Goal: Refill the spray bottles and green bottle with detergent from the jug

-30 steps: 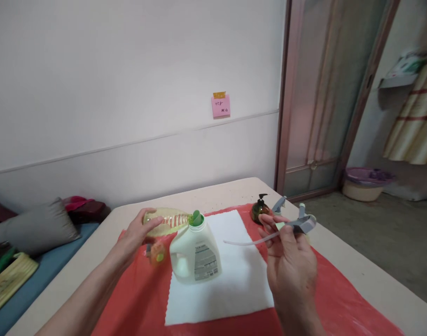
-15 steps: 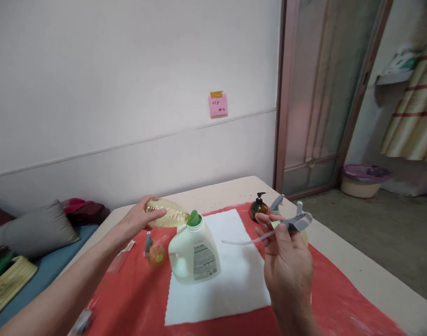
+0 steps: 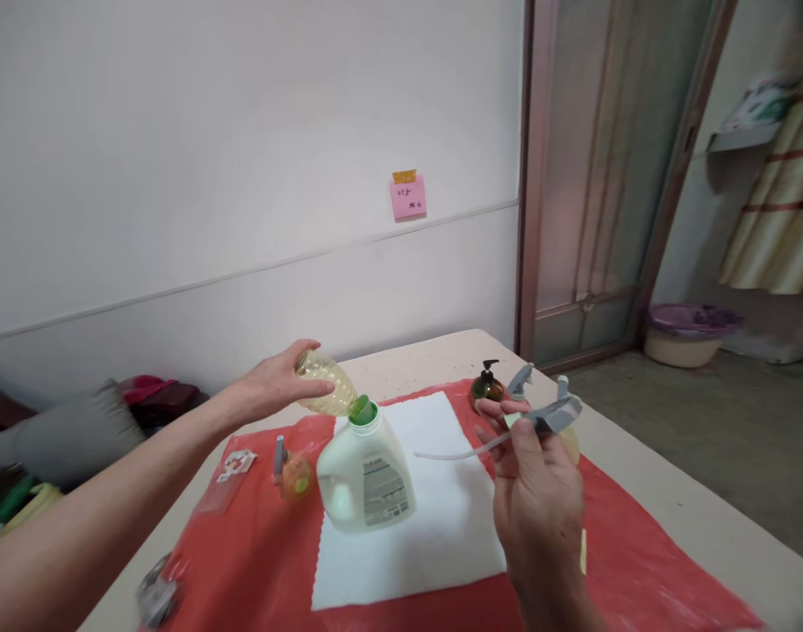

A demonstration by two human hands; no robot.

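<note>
My left hand (image 3: 283,377) is closed around a clear bottle of yellowish liquid (image 3: 327,384), tipped with its neck down at the green spout (image 3: 362,409) of a large pale-green detergent jug (image 3: 348,478). The jug stands upright on a white cloth (image 3: 440,535). In my right hand (image 3: 539,491) I grip a grey trigger spray head (image 3: 555,415), its thin dip tube (image 3: 450,456) pointing left. Behind that hand stands a dark pump bottle (image 3: 485,391). Left of the jug is a small orange spray bottle (image 3: 294,475).
Red plastic sheeting (image 3: 256,562) covers much of the pale table (image 3: 677,500). A clear packet (image 3: 228,481) lies at the left, with a crumpled grey item (image 3: 156,595) near the front edge. Another grey spray head (image 3: 520,381) shows beyond my right hand. A pink note (image 3: 408,198) hangs on the wall.
My left hand has moved right and raised the bottle's base, so the bottle tilts more steeply into the jug's spout. My right hand with the spray head has barely shifted.
</note>
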